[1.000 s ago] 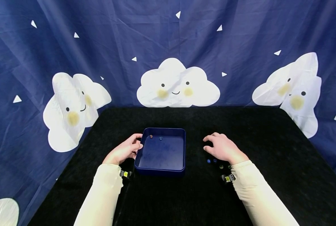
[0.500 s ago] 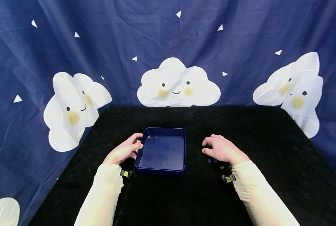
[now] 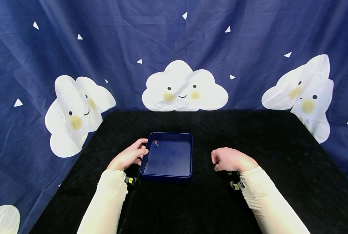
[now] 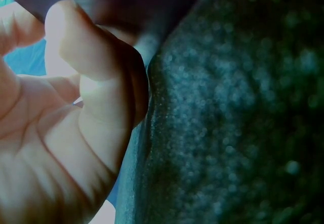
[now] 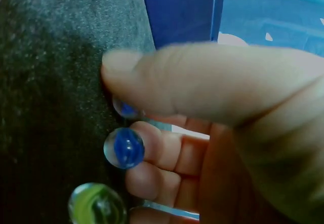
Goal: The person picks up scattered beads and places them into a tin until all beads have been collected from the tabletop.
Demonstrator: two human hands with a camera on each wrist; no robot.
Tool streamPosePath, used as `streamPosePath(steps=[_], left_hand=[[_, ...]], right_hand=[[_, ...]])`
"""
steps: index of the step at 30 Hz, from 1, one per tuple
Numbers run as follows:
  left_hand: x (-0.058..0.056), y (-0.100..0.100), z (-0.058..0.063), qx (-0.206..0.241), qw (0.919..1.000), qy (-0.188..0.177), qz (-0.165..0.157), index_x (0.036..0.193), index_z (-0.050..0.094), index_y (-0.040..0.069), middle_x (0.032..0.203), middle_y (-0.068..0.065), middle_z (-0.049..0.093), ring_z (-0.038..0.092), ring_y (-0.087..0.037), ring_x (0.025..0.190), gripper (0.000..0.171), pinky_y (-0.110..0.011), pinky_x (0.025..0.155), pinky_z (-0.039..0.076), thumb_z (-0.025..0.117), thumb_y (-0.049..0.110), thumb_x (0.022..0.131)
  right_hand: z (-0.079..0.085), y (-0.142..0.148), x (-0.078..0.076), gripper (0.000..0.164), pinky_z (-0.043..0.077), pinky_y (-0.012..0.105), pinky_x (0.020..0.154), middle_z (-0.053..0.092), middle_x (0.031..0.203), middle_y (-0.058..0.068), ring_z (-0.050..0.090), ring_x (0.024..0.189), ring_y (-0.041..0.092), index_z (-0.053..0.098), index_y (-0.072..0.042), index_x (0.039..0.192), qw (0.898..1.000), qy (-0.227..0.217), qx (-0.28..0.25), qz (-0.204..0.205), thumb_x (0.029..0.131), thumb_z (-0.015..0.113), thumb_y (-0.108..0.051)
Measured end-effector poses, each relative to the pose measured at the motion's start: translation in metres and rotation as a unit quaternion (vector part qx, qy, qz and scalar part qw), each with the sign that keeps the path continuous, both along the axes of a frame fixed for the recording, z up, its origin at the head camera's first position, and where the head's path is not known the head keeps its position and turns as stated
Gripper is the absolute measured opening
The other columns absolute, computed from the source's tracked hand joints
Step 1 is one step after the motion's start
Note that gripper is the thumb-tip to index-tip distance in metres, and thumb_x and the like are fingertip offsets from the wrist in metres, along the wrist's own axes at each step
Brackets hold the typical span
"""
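My left hand (image 3: pixel 130 156) grips the left wall of a square blue tray (image 3: pixel 168 162), thumb at the rim and fingers along the outside. Two small marbles, an orange-brown one (image 3: pixel 155 142) and a blue one (image 3: pixel 157 146), lie in the tray's back left corner. Right of the tray, my right hand (image 3: pixel 230 159) is low on the table, fingers curled down. In the right wrist view, its thumb and fingers close around a blue marble (image 5: pixel 126 110), mostly hidden by the thumb. A second blue marble (image 5: pixel 124 148) touches or nearly touches the other fingertips.
Under the right wrist lies a green marble (image 3: pixel 229 173), with another marble (image 3: pixel 238 173) partly hidden beside the sleeve. Black cloth (image 3: pixel 174 208) covers the table. A dark blue curtain (image 3: pixel 118 48) with cloud prints hangs behind it.
The right hand has dropped toward the camera and down over the blue marbles, its fingers curling in. Inside the tray, the blue marble has rolled left to the orange-brown one. The left hand stays put.
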State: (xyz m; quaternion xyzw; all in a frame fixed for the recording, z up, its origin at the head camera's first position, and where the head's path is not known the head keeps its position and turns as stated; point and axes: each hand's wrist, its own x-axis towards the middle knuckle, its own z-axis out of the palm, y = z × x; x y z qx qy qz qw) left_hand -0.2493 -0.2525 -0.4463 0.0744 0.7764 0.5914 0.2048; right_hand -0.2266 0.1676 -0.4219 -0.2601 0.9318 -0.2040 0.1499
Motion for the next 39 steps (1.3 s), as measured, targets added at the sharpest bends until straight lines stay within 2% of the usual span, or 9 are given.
streamPosePath(steps=[10, 16, 23, 30, 39], left_hand=[[0.000, 0.000, -0.001, -0.002, 1.0000, 0.002, 0.000, 0.150, 0.032, 0.005, 0.106, -0.015, 0.051, 0.057, -0.022, 0.080, 0.057, -0.036, 0.063, 0.055, 0.057, 0.010, 0.099], [0.001, 0.001, 0.001, 0.001, 1.0000, 0.002, -0.001, 0.150, 0.032, 0.004, 0.105, -0.013, 0.049, 0.057, -0.022, 0.080, 0.058, -0.036, 0.063, 0.055, 0.056, 0.010, 0.099], [0.001, 0.001, 0.001, -0.001, 1.0000, 0.004, 0.000, 0.151, 0.031, 0.003, 0.106, -0.015, 0.050, 0.057, -0.023, 0.081, 0.058, -0.036, 0.063, 0.055, 0.056, 0.010, 0.099], [0.000, 0.001, -0.001, -0.001, 1.0000, 0.001, 0.000, 0.151, 0.031, 0.004, 0.107, -0.016, 0.050, 0.058, -0.023, 0.081, 0.058, -0.036, 0.064, 0.055, 0.056, 0.010, 0.099], [0.000, 0.001, 0.000, 0.006, 1.0000, -0.001, -0.004, 0.150, 0.033, 0.004, 0.107, -0.017, 0.048, 0.061, -0.024, 0.081, 0.055, -0.039, 0.066, 0.056, 0.055, 0.010, 0.100]], right_hand=[[0.000, 0.000, -0.001, 0.020, 0.044, 0.032, 0.059, 0.054, 0.072, -0.006, 0.051, 0.062, 0.012, 0.059, -0.020, 0.075, 1.000, 0.015, 0.002, -0.007, 0.077, 0.074, -0.006], [-0.004, -0.004, -0.003, 0.020, 0.045, 0.032, 0.065, 0.055, 0.072, -0.012, 0.052, 0.068, 0.009, 0.061, -0.025, 0.075, 0.998, 0.054, -0.023, 0.000, 0.084, 0.072, -0.012], [0.000, -0.020, -0.002, 0.016, 0.046, 0.031, 0.068, 0.056, 0.076, -0.017, 0.053, 0.072, 0.006, 0.064, -0.029, 0.083, 0.989, 0.128, -0.078, 0.015, 0.088, 0.074, -0.017], [0.011, -0.038, 0.002, 0.011, 0.047, 0.030, 0.070, 0.055, 0.082, -0.015, 0.056, 0.075, 0.011, 0.066, -0.026, 0.088, 0.978, 0.170, -0.118, 0.024, 0.089, 0.072, -0.017], [0.013, -0.058, 0.000, 0.015, 0.045, 0.027, 0.071, 0.052, 0.082, -0.017, 0.051, 0.075, 0.004, 0.063, -0.031, 0.087, 0.973, 0.205, -0.106, 0.031, 0.092, 0.071, -0.020]])
